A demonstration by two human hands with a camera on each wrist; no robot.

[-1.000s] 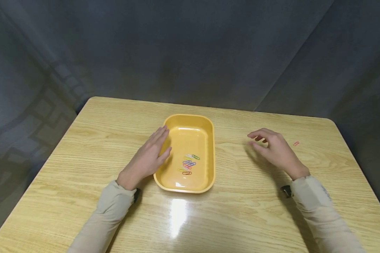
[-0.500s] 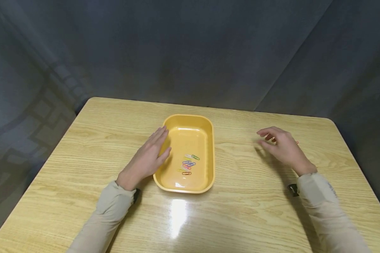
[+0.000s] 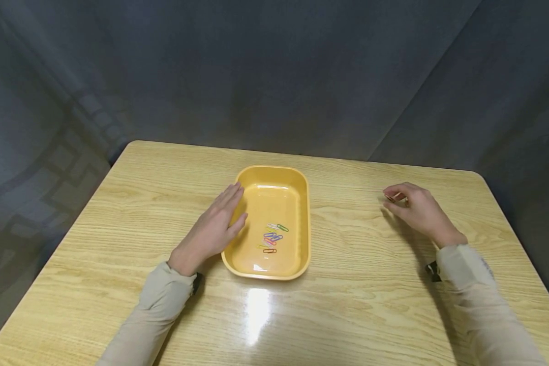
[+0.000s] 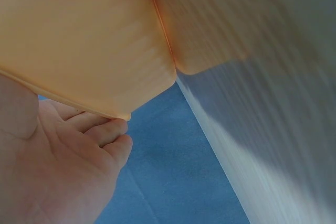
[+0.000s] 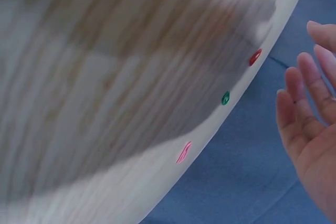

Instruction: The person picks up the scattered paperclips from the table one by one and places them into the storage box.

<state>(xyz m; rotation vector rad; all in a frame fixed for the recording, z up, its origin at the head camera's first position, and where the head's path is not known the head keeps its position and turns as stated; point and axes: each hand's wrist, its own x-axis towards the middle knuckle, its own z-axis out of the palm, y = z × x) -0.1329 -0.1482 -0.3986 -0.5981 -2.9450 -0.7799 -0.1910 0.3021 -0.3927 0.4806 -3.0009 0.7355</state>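
Observation:
A yellow tray [image 3: 274, 203] stands on the table with several coloured paper clips [image 3: 270, 238] in its near half. My left hand [image 3: 210, 229] lies at the tray's left rim, fingers straight, thumb apart; in the left wrist view its fingers touch the rim. Off to the right, my right hand [image 3: 414, 207] is above the table, fingers loosely bent and apart from the thumb. In the right wrist view a red paper clip [image 5: 255, 57], a green paper clip [image 5: 226, 98] and a pink paper clip [image 5: 184, 152] lie on the table beside that hand, which holds nothing visible.
The wooden table [image 3: 347, 315] has a far edge in front of a dark curtain [image 3: 274, 76]. A bright reflection lies on the tabletop just nearer than the tray.
My right hand has moved to the right, over the spot where a pink paper clip showed, now hidden in the head view. The left hand and tray stay put.

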